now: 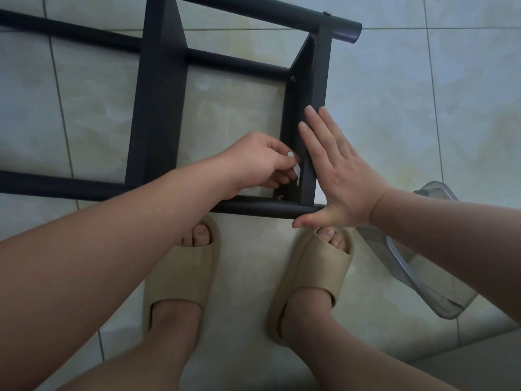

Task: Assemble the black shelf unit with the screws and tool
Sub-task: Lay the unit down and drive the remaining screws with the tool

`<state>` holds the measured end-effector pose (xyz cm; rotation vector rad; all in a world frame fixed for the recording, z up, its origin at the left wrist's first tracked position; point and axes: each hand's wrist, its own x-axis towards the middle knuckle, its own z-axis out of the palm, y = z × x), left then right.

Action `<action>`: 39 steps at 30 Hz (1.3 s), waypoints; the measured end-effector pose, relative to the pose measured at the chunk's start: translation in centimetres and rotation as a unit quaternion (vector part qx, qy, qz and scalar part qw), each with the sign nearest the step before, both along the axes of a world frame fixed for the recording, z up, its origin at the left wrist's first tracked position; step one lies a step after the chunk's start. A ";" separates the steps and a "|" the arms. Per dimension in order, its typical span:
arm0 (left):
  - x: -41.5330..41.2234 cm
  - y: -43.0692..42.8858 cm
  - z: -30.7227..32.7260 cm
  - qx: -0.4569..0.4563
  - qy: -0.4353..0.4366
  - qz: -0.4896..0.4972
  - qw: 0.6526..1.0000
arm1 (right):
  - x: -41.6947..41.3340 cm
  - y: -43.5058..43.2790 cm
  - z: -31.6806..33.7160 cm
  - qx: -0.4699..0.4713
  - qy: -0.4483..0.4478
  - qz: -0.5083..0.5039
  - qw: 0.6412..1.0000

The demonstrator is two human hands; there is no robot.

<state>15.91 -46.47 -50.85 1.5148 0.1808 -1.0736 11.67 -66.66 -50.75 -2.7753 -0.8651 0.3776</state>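
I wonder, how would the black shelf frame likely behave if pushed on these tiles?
The black shelf frame looks like stiff metal, so it should move as one piece. On the glossy tile floor it may slide, which is perhaps why the right hand presses flat on it.

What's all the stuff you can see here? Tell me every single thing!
shelf frame: one, black, lying on the floor
screws: two seen, silvery, in the frame's right bracket
small piece: one, whitish, at the bracket; can't tell what it is
plastic tub: one, clear, on the floor at right
floor: pale tiles
slippers: two, beige, on the feet
left hand: one, pinching the small piece
right hand: one, flat, pressing the frame
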 end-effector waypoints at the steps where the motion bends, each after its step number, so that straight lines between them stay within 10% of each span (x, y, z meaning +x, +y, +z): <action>1: 0.0 0.0 0.0 0.003 -0.002 -0.007 1.000 | 0.0 0.0 0.0 -0.001 0.001 0.000 1.000; 39: 0.2 0.1 -0.3 0.006 0.047 -0.044 0.998 | 0.0 0.0 0.1 -0.004 0.002 -0.001 1.000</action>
